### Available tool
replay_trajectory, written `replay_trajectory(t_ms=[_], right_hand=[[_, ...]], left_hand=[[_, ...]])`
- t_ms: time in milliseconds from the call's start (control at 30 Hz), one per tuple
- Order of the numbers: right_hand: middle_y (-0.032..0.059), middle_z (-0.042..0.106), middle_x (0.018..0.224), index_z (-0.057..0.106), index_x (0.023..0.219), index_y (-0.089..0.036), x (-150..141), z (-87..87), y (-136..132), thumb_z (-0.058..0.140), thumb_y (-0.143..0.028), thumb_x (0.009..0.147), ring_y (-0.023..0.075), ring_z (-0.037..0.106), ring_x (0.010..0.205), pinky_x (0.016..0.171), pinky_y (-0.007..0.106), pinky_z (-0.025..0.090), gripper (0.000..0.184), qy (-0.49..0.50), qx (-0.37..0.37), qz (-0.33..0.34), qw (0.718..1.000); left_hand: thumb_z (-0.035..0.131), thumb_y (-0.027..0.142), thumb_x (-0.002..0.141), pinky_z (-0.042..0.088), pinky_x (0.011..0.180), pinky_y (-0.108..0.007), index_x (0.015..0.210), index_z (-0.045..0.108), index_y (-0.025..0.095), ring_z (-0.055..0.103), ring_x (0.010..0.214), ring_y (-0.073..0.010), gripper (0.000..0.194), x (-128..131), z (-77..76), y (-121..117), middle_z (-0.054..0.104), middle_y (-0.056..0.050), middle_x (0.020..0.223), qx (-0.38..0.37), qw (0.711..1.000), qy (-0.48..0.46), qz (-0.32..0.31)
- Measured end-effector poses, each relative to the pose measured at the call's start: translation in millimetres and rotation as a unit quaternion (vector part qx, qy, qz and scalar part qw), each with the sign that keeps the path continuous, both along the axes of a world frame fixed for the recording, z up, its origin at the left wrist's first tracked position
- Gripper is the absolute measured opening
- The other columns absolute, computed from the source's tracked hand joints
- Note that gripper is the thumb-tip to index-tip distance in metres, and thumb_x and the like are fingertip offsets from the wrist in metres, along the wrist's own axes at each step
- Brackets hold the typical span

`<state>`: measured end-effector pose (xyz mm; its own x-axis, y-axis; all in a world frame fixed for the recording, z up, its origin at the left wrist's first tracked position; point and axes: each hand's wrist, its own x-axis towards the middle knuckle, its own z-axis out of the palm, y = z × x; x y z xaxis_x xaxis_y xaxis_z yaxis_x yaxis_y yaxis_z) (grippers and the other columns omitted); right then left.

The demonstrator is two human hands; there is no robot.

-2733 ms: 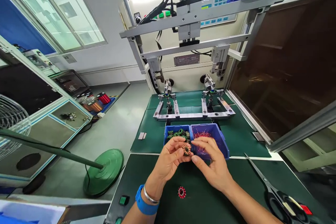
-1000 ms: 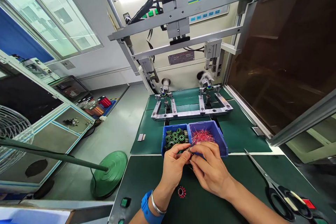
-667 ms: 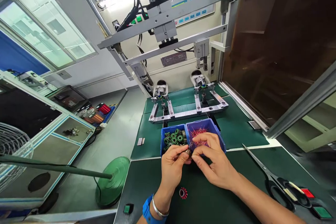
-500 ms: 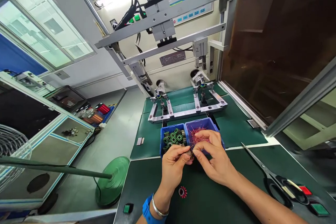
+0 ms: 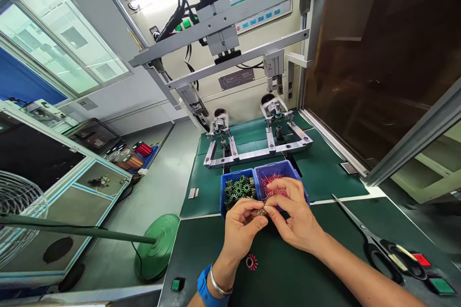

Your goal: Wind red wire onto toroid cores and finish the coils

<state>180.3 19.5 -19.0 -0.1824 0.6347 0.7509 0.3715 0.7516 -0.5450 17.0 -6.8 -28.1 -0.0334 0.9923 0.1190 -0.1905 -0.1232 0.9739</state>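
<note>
My left hand [image 5: 242,231] pinches a small copper-wound motor stator [image 5: 261,211], mostly hidden by the fingers. From the right, my right hand [image 5: 296,216] meets it with thumb and forefinger pressed together at the stator's edge. What lies between those fingertips is too small to make out. Just beyond the hands stand two bins side by side. The blue bin [image 5: 222,196] holds several green-coated stators [image 5: 239,189]. The purple bin [image 5: 301,183] contains a heap of thin red pieces [image 5: 274,185]. A red-and-silver stator [image 5: 251,262] lies on the dark green mat below my hands.
Large scissors [image 5: 374,241] lie at the right, near a green button [image 5: 441,285] and a red one [image 5: 420,259]. Another green button [image 5: 176,284] sits front left. Behind the bins stands a two-station machine fixture [image 5: 257,154], under an overhead metal frame [image 5: 237,60].
The view has swung, so the machine appears farther left. My right hand, apart from the stator at first, now pinches at its edge. My left hand keeps hold of the stator, turned differently.
</note>
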Motion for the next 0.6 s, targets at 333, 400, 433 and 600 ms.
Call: replay_trajectory(t_ms=[333, 400, 433, 600], right_hand=[[0.0075, 0.061, 0.103, 0.073, 0.08, -0.026, 1.5, -6.5, 3.9, 0.065, -0.025, 0.089, 0.0247, 0.056, 0.1, 0.082, 0.042, 0.052, 0.012, 0.12, -0.096, 0.001, 0.988], [0.0072, 0.062, 0.105, 0.075, 0.084, -0.027, 2.7, -6.9, 5.4, 0.067, -0.028, 0.088, 0.0243, 0.058, 0.101, 0.084, 0.041, 0.053, 0.009, 0.128, -0.115, 0.035, 0.985], [0.0073, 0.062, 0.106, 0.075, 0.088, -0.028, 3.2, -7.0, 5.6, 0.068, -0.029, 0.088, 0.0244, 0.058, 0.102, 0.086, 0.042, 0.053, 0.007, 0.128, -0.122, 0.053, 0.983], [0.0079, 0.062, 0.112, 0.075, 0.103, -0.03, 3.5, -6.4, 3.2, 0.069, -0.029, 0.088, 0.0257, 0.058, 0.109, 0.092, 0.047, 0.053, 0.017, 0.094, -0.146, 0.11, 0.979]], left_hand=[[0.092, 0.026, 0.063, 0.063, 0.071, -0.031, 0.097, 0.073, 0.02, 0.073, 0.078, -0.0189, 0.04, 0.3, 2.4, -2.5, 0.075, -0.003, 0.094, -0.033, 0.994, -0.105, -0.024], [0.091, 0.026, 0.063, 0.063, 0.072, -0.03, 0.101, 0.072, 0.021, 0.073, 0.079, -0.018, 0.043, -0.6, 2.6, -2.6, 0.075, -0.002, 0.094, -0.036, 0.993, -0.114, -0.027], [0.091, 0.025, 0.063, 0.063, 0.072, -0.03, 0.102, 0.071, 0.022, 0.073, 0.079, -0.0174, 0.044, -1.0, 2.6, -2.6, 0.075, -0.002, 0.094, -0.035, 0.992, -0.117, -0.029], [0.092, 0.023, 0.063, 0.061, 0.072, -0.024, 0.108, 0.069, 0.023, 0.071, 0.078, -0.0137, 0.05, -1.9, 2.3, -2.9, 0.074, -0.001, 0.093, -0.037, 0.99, -0.128, -0.051]])
